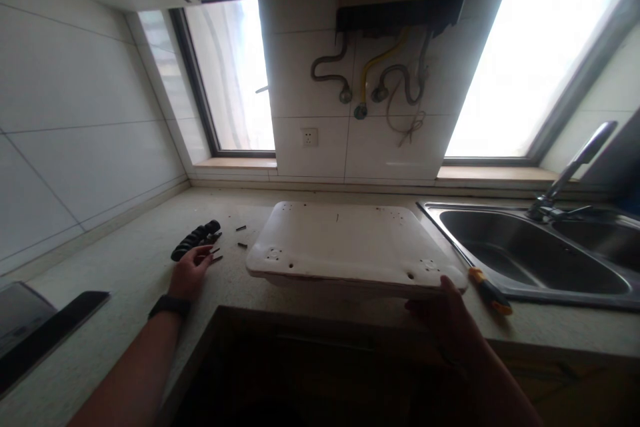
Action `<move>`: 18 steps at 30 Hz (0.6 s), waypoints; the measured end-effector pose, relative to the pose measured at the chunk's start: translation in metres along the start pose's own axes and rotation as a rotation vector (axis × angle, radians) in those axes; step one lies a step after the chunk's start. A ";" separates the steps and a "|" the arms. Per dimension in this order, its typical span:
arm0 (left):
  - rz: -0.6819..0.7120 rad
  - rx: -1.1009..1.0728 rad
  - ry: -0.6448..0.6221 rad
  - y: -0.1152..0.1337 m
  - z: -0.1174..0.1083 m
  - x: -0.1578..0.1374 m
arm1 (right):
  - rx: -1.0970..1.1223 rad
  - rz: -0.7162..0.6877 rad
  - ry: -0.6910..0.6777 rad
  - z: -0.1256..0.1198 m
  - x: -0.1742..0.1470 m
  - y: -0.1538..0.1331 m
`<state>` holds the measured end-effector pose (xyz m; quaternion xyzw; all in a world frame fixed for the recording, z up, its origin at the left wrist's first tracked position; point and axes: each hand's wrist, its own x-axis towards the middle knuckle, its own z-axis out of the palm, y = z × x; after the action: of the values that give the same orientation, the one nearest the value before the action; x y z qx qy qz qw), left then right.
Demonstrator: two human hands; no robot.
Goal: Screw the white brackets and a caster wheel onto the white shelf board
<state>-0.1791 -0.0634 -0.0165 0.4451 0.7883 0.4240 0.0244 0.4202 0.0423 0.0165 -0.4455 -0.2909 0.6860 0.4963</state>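
A white rectangular panel (340,240) with rounded corners and small holes lies raised above the countertop. My right hand (445,313) grips its near right corner, thumb on top and fingers underneath. Over at the left, my left hand (193,270) rests on the counter, its fingers drawn together at a small dark screw (216,251). A second screw (217,259) lies by the thumb. Two more small dark pieces, one a screw (242,245), lie between that hand and the panel. Just beyond the left hand is a black ribbed object (195,240).
A yellow-and-black screwdriver (490,291) lies right of the panel, against the steel sink (540,260) with its faucet (573,167). A dark flat object (55,333) is at the far left. The countertop (125,267) has a dark recess below its front edge.
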 end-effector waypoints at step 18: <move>0.078 -0.667 -0.157 0.187 0.018 -0.063 | -0.022 0.116 -0.056 -0.018 0.003 0.003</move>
<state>-0.0058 -0.0517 0.0797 0.4735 0.5845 0.6236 0.2130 0.4350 0.0437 0.0055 -0.4477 -0.2860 0.7225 0.4424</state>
